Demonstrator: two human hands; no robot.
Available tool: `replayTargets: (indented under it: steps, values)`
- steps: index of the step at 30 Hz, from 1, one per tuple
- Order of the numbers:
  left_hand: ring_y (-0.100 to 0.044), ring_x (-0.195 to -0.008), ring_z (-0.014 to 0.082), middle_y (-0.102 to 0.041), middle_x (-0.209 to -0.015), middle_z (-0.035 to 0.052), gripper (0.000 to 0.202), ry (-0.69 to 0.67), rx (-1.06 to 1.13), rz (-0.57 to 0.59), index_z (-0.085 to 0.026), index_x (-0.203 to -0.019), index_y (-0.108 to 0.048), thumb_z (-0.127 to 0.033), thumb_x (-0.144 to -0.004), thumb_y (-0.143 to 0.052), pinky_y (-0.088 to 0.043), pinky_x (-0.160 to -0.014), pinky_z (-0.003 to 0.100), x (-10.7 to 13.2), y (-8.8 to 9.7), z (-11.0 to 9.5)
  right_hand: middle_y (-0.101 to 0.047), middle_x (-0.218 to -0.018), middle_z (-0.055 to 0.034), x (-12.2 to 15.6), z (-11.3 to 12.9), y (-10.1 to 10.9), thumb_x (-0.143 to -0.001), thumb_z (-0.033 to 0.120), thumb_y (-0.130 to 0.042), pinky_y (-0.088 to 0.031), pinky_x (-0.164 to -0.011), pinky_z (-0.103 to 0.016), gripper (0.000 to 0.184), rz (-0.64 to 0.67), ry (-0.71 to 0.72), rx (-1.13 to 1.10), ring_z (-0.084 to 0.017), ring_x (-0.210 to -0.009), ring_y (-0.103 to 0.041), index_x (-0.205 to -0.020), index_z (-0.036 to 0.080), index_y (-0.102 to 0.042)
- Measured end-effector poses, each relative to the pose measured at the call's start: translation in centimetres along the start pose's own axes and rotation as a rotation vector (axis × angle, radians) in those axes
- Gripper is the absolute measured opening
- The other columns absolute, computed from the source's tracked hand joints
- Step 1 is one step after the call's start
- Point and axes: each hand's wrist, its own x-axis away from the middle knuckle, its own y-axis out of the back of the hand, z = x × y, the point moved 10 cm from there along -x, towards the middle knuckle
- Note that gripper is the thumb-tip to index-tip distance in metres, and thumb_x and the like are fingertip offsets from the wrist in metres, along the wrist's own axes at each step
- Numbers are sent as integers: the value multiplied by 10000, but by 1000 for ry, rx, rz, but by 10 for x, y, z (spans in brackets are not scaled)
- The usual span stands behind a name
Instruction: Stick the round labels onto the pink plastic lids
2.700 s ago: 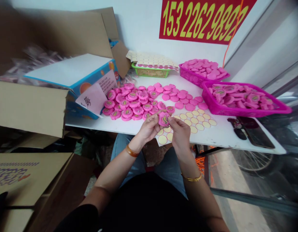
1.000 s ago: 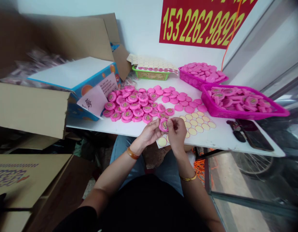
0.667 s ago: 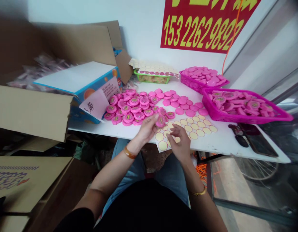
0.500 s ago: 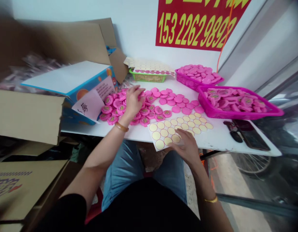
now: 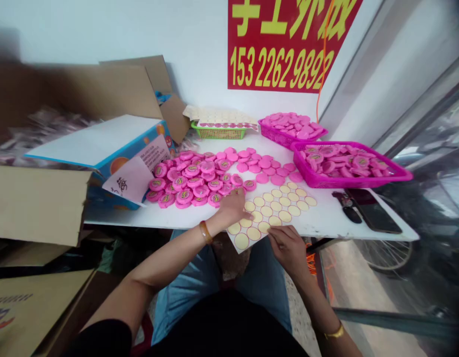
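Your right hand (image 5: 292,248) is narrowed at the near edge of the sticker sheet (image 5: 275,206), which runs under your left hand (image 5: 232,208); I cannot tell either grip; press the sheet flat; pink cases (image 5: 198,181) lie just beyond

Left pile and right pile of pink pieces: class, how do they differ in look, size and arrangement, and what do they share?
Labels: many pieces in the left pile show dark-and-yellow labels; the right pile shows none.
Size: the left pile looks larger than the right pile.
Arrangement: the left pile is heaped; the right pile is flatter and looser.
Shared: both are pink, roundish pieces on the white table.
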Motion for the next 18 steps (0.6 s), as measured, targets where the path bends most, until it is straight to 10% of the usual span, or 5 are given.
replayTargets:
  steps: [3,6,10,14,18]
  values:
    - [-638,-979,287,-663,-1070,142,547,-39,-270,239,-147,-1082,-585,-399,-630,-759,-476,-764,321,-6,-12,-12,-715,-861,-50,-5,-2,6,-851,188,-591,-537,-730,-332,133,5,-10,-109,-185,-818,-626,-929,208,-696]
    - [-651,-900,202,-698,-975,64,268,-200,-272,262,-189,-972,-655,-330,-745,-639,-453,-706,261,-25,18,-32,-705,-923,-69,-11,-21,25,-864,197,-581,-544,-780,-340,166,-89,-66,-135,-190,-881,-631,-999,194,-678]
    - [-628,-914,199,-697,-983,87,273,-369,-392,15,-155,-1008,-663,-293,-813,-528,-430,-753,276,-110,125,-45,-705,-958,-95,-15,-62,41,-879,274,-575,-539,-843,-400,202,-192,-176,83,-225,-919,-630,-1021,174,-677]
    - [-609,-999,253,-654,-1125,152,399,-69,-578,-339,-123,-1085,-634,-378,-897,-391,-423,-842,348,-239,253,-6,-703,-1024,-129,-15,-99,26,-885,359,-551,-547,-858,-437,311,-136,-234,238,-260,-962,-639,-1075,140,-663]
    - [-544,-1122,324,-632,-1125,220,390,22,-634,-433,-64,-1125,-606,-280,-908,-364,-308,-987,510,-335,300,32,-710,-1089,-98,-10,-112,16,-850,418,-600,-571,-837,-384,358,-127,-170,321,-251,-983,-663,-1107,177,-671]
